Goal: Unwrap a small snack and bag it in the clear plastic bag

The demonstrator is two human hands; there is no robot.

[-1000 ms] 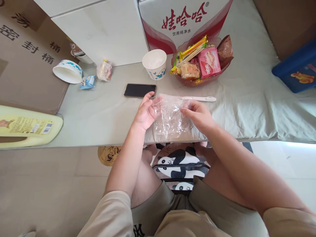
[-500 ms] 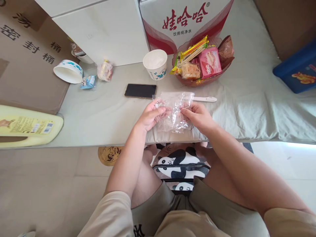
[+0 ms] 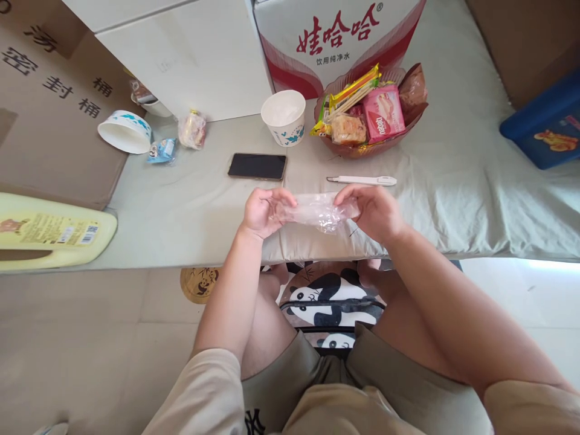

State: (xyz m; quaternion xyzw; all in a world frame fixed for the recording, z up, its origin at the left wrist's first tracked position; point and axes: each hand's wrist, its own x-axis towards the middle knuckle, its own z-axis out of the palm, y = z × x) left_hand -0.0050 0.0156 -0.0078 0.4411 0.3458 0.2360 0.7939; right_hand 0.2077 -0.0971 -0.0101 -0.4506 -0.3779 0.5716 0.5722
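A clear plastic bag is stretched between my two hands, just above the front part of the cloth-covered surface. My left hand grips its left end, fingers curled over the film. At the other end, my right hand pinches the bag with the fingers bent inward. The film is crumpled and shiny, with its lower edge hanging loose. Just beyond the bag lies a slim white utility knife. A dark phone rests flat behind my left hand.
A paper cup and a pinkish bowl of packaged snacks stand farther back, before a red-and-white carton. Leftward are a tipped paper bowl, small wrapped snacks and a yellow jug. A blue container sits right.
My hands have turned over the bag and drawn it into a narrower band, lower and closer to me. The whole utility knife now shows behind it.
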